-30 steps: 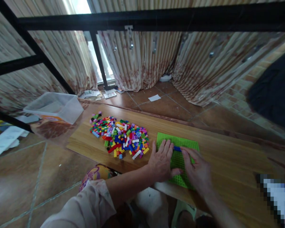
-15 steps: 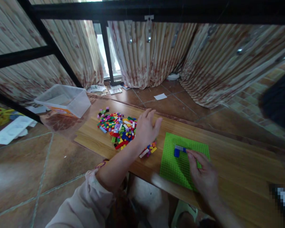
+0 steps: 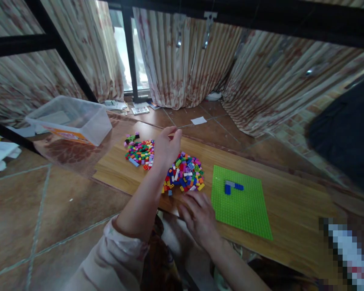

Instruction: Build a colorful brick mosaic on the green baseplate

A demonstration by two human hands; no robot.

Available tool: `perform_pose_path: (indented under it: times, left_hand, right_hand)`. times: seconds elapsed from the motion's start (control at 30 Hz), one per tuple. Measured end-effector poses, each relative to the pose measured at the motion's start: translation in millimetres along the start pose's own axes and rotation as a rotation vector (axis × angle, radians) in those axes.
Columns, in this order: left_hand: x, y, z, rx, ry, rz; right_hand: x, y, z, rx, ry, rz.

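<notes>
The green studded baseplate (image 3: 242,210) lies flat on the right-hand half of the bench (image 3: 297,202), its near edge just in from the bench's near edge, presumably so both hands can press onto it without stretching. Towards its far edge sit a grey brick (image 3: 230,183) and a blue brick (image 3: 239,187) in a row, with a second blue brick (image 3: 228,189) turning from the row's left end towards the near edge; they meet in a corner shape, though which overlaps which is too small to tell.

A strip of bare wood parts the plate from the loose brick pile (image 3: 188,173), likely left so that strays do not crowd the studs. The left hand (image 3: 169,149) hangs over the pile, thumb and fingers curled near together; whether it pinches a brick I cannot tell. The right hand (image 3: 200,212) is low at the bench's near edge, between pile and plate, fingers bent, their tips beside the pile's nearest bricks; its grip is hidden.

Beyond the bench's far left corner stands a clear plastic box (image 3: 93,121), perhaps put there to spare working room.
</notes>
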State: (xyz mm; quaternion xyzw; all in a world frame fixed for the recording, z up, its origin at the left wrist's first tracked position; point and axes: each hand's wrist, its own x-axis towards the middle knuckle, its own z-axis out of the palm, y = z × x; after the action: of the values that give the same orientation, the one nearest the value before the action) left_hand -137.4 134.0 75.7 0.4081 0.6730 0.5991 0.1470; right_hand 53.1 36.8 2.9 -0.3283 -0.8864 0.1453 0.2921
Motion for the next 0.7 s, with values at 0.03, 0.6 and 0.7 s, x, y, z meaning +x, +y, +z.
perform_pose_path:
  times: [0.03, 0.6, 0.7]
  left_hand:
    - [0.7, -1.3, -2.1, 0.000, 0.009, 0.002]
    - [-3.5, -2.9, 1.4, 0.024, -0.125, 0.022]
    - [-10.3, 0.7, 9.9, 0.057, -0.189, 0.050]
  right_hand:
    - [6.1, -7.1, 7.5, -0.012, -0.001, 0.019]
    - [-9.9, -21.7, 3.9, 0.059, 0.124, 0.163]
    - [-37.7, -12.3, -16.5, 0.087, 0.125, 0.255]
